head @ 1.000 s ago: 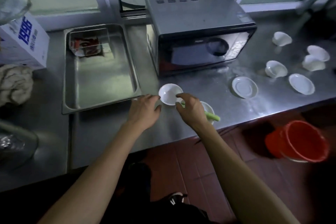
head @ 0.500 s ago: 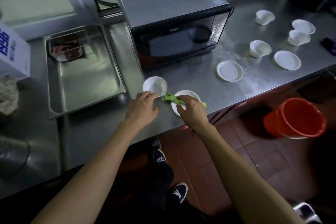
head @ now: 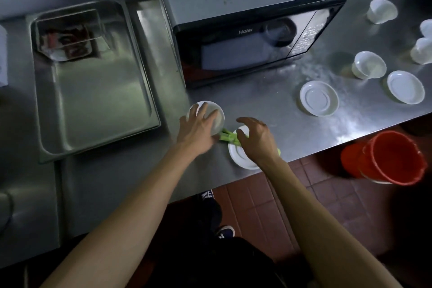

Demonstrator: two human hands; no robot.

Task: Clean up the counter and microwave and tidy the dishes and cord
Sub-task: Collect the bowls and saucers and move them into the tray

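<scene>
On the steel counter (head: 280, 110), in front of the black microwave (head: 254, 28), I have both hands down among the white dishes. My left hand (head: 198, 133) lies spread over a small white bowl (head: 210, 112), fingers curved on its rim; I take it to be gripping, though the far side of the hold is hidden. My right hand (head: 256, 140) hovers with loosely bent fingers over a white saucer (head: 240, 154) at the counter's edge, holding nothing that I can see. Between the two hands, a green stalk (head: 228, 135) lies across the saucer, one end touching the bowl under my left palm.

The bowl looks glazed, hard, light and breakable, and likely slippery on bare steel. I would pinch it at the rim, thumb opposite fingers, and lift straight up. The saucer is flat and thin: better to slide a fingertip under its lip. The stalk should be soft and light; a gentle pinch at mid-length seems enough. More cups and saucers sit well beyond my right hand.
</scene>
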